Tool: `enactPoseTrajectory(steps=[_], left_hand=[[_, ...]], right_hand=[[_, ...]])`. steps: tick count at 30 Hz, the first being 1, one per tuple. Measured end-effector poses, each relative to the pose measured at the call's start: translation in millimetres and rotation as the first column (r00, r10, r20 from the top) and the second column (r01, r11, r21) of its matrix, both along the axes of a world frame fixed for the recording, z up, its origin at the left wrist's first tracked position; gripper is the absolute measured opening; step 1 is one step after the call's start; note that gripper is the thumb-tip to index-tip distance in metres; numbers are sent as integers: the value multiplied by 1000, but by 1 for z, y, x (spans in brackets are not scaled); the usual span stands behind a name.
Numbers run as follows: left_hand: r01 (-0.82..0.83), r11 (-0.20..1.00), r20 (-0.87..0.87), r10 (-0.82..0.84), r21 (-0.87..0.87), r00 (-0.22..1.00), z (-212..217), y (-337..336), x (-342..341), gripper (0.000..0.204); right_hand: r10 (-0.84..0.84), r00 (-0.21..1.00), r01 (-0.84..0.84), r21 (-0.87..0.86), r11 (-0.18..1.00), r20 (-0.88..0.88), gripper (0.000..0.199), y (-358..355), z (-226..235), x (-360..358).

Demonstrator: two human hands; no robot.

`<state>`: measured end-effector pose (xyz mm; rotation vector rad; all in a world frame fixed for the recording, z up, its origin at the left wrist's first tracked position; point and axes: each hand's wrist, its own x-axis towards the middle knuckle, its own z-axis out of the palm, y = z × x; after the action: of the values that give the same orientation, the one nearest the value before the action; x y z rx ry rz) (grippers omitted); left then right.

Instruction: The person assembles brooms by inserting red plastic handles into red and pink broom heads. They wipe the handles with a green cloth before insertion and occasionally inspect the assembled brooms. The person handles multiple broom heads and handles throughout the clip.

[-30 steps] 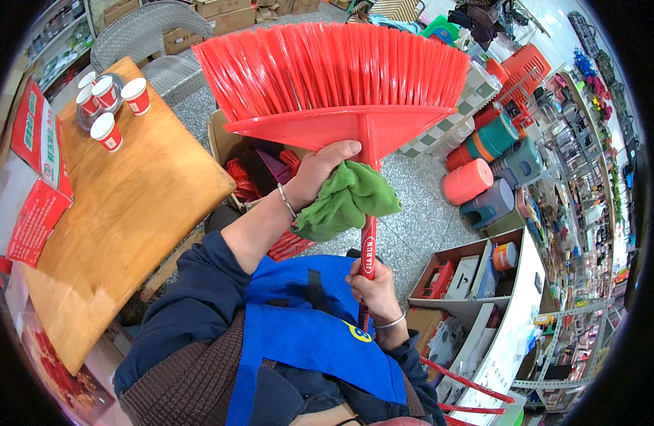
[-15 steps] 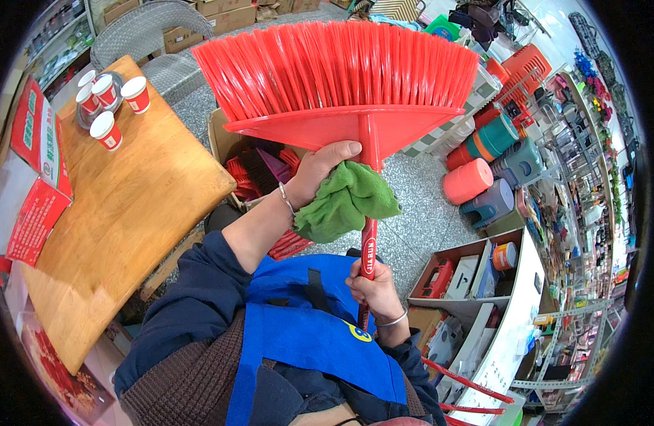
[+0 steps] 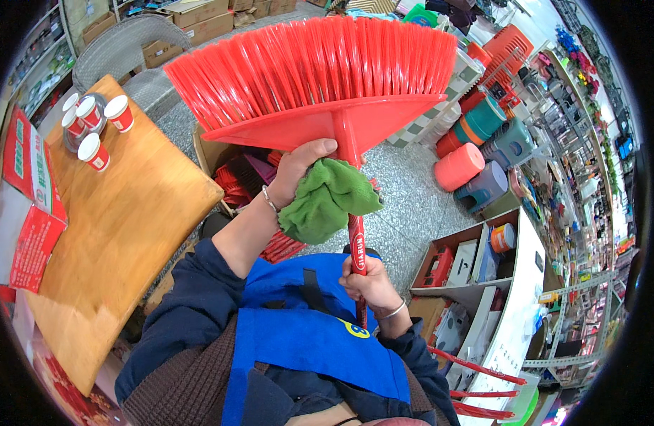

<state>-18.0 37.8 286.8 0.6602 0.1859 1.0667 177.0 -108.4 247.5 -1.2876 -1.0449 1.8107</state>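
A red broom (image 3: 291, 122) stands in front of me with its wide bristles at the far end and its handle running back toward my blue apron (image 3: 320, 348). My left hand (image 3: 298, 167) is closed round the top of the handle, just under the broom head, with a crumpled green cloth (image 3: 330, 200) bunched between palm and handle. The cloth hides part of the handle and some of my fingers. Lower down, my right hand (image 3: 371, 282) wraps round the handle close to the apron.
To the left stands a wooden table (image 3: 146, 213) with several paper cups (image 3: 94, 151) and a red-white carton (image 3: 35, 206). An open box of red brooms (image 3: 234, 181) sits beyond my left forearm. At right are stacked plastic stools (image 3: 483, 186) and a white cabinet (image 3: 508, 284).
The broom head has shifted a little left and tilted, its left end lower. Both hands keep their grip on the handle, and the cloth moved left with my left hand.
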Motion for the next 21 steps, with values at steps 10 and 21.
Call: enactPoseTrajectory(steps=[10, 21], left_hand=[[148, 989, 129, -144, -28, 981, -3, 3, -3, 49], [-460, 799, -112, 536, 386, 837, -13, 27, -2, 48]], right_hand=[[-63, 994, 52, 120, 991, 92, 15, -2, 2, -12], [-346, 809, 62, 517, 854, 475, 38, -61, -29, -3]])
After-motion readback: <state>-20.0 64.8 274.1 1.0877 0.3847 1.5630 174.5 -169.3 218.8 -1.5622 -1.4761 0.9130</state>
